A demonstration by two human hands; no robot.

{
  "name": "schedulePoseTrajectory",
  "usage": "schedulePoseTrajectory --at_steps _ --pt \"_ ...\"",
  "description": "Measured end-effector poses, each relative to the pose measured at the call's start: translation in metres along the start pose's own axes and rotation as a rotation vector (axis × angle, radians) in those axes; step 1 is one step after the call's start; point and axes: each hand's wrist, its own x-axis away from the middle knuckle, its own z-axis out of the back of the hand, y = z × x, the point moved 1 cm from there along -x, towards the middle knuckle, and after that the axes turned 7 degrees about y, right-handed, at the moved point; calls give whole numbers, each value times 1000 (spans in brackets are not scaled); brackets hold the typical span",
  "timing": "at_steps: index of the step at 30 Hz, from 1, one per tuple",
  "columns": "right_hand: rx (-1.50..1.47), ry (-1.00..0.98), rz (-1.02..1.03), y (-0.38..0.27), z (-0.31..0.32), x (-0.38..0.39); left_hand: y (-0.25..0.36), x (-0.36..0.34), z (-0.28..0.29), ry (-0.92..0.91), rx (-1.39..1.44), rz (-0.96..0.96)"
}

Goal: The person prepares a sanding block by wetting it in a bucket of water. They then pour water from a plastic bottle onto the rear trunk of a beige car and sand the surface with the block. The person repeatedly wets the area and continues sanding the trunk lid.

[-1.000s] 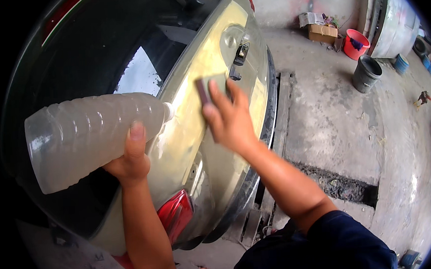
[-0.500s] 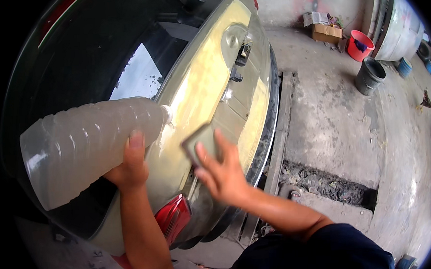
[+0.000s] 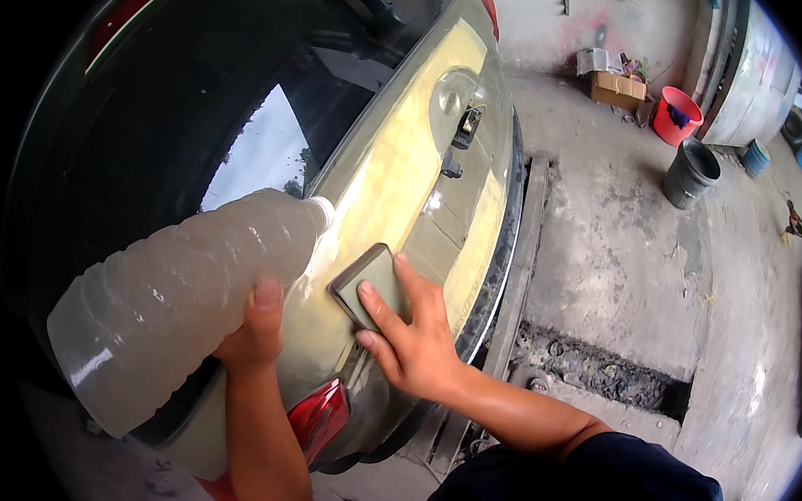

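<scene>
My left hand [image 3: 256, 332] grips a large clear plastic bottle [image 3: 172, 303] of cloudy liquid, thumb on its side. The bottle lies slantwise in front of the car's rear window [image 3: 172, 126], its white neck toward the tailgate [image 3: 392, 165]. Yellowish, filler-like patches cover part of that tailgate. My right hand [image 3: 415, 340] holds a grey-green sanding block [image 3: 371, 284] flat against the panel, fingers spread over its top. The block sits right of and below the bottle's neck, above the red tail light [image 3: 321, 420]. Whether liquid runs from the neck, I cannot tell.
A concrete floor with a debris-filled trench [image 3: 607, 367] lies right of the car. Farther off stand a dark bucket [image 3: 690, 176], a red tub [image 3: 678, 113], a cardboard box [image 3: 617, 89] and blue containers [image 3: 755, 159]. A chicken [image 3: 797, 221] is at the far right.
The whole view has shifted slightly. The bottle's base has dropped relative to its neck. My right hand and the block, blurred before, now look sharp at nearly the same place on the panel.
</scene>
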Motion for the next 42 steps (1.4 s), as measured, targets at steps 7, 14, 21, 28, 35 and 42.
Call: schedulePoseTrajectory --at_steps 7,14,21,28,35,42 --pt "159 188 -127 76 11 -147 9 -8 -1 4 -100 -20" --pt "28 -62 114 4 9 -41 -8 13 6 163 -6 103" --pt "150 83 -133 95 22 -165 2 3 6 104 -94 49" --pt "-5 -133 143 18 24 -77 16 -15 14 -155 -523 -75" --pt "252 -287 94 52 57 -167 23 -16 -7 -47 -183 124" --pt "275 -391 173 28 54 -152 28 -19 -11 -30 -73 132"
